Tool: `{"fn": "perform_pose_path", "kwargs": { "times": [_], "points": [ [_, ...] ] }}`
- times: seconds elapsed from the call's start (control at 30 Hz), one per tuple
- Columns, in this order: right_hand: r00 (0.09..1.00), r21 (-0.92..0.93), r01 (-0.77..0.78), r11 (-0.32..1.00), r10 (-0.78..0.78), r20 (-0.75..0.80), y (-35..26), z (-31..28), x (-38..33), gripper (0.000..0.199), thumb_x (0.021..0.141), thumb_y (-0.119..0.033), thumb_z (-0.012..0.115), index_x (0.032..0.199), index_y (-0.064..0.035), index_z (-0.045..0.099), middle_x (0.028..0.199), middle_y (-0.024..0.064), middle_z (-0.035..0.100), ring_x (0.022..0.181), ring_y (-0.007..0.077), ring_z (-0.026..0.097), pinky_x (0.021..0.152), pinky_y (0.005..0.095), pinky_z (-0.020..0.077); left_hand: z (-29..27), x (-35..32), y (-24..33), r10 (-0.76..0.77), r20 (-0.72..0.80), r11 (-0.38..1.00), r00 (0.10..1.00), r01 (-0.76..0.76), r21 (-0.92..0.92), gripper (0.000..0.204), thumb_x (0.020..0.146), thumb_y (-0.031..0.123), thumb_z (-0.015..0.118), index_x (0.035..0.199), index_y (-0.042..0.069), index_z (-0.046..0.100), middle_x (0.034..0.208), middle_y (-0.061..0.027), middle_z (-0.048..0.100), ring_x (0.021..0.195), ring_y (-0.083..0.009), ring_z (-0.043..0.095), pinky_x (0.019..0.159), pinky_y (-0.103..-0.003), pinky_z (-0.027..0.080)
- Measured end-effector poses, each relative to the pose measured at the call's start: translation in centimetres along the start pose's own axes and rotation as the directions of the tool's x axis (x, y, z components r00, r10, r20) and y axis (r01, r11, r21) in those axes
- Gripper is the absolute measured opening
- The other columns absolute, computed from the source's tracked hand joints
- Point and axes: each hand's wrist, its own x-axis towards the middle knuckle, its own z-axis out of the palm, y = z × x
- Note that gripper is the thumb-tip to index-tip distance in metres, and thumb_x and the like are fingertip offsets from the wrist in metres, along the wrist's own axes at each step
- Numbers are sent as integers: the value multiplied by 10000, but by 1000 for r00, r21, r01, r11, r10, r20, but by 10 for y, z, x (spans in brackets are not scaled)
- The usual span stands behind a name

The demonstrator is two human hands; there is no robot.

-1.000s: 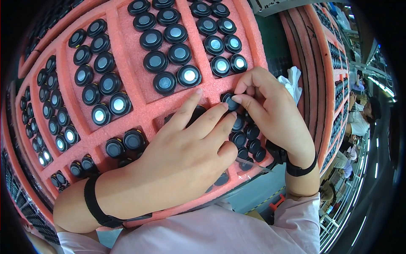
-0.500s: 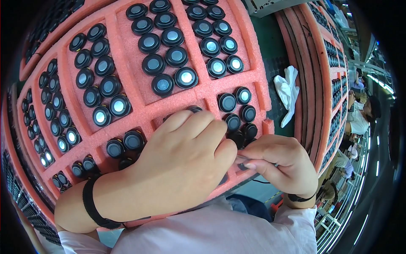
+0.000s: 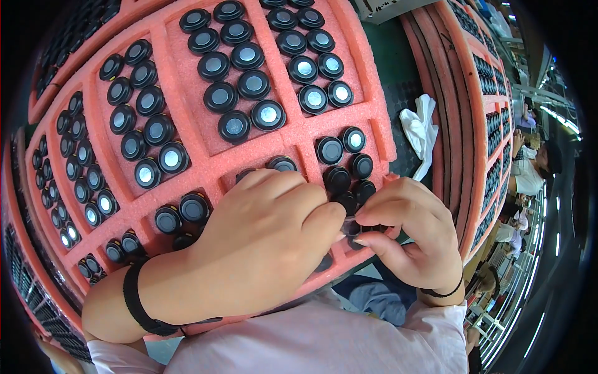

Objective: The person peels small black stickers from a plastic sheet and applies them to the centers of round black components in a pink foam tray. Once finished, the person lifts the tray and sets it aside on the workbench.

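Observation:
Over the near edge of a pink foam tray, my two hands meet close together. My left hand is closed, its fingers curled under and hidden by the back of the hand. Thumb and forefinger of my right hand come together in a loose pinch beside it. A small clear piece shows between the hands, too small to name surely. Around them, round black parts with grey disc centres sit in the tray's compartments; some lie partly under my left hand.
Beyond the tray's right edge lies a crumpled white cloth or glove. Further right stands a stack of pink foam layers, with another loaded tray beside it. A blue-grey cloth shows below. Several people are in the far right background.
My right hand has shifted slightly up and left, and its thumb and forefinger are further apart. My left hand has barely moved. The view has shifted a little.

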Motion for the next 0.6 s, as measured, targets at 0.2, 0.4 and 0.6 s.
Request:
{"fn": "perform_pose_path", "kwargs": {
  "times": [0.2, 0.4, 0.6],
  "points": [
    [1000, -58, -30, 998, 30, 4, 1, 6, 0, 240, 743, -32, 863, 911, -23, 692, 867, 88, 664, 753, 226, 621, 571, 299, 466, 3, 0, 2, 109, -44, 990, 993, -104, 91, 208, 830, 104, 714, 1020, 28, 679, 892, -80, 597, 812, -275, 578, 745, -408, 478],
    [999, -79, 5, 997, -7, -33, 5, 12, 1, 222, 747, -16, 852, 884, -35, 677, 873, 87, 655, 752, 231, 620, 587, 315, 471, 1, -2, 4, 95, -21, 989, 995, -91, 117, 219, 836, 99, 702, 1034, 14, 667, 881, -85, 576, 810, -273, 576, 741, -407, 481],
    [999, -87, 43, 995, -45, -29, 8, 14, 1, 210, 761, -15, 840, 873, -40, 664, 885, 91, 645, 764, 239, 623, 642, 341, 483, 0, -3, 5, 13, 20, 998, 1000, -14, 55, 237, 830, 76, 719, 1054, 21, 664, 901, -100, 593, 832, -295, 594, 759, -420, 487]
  ]
}}
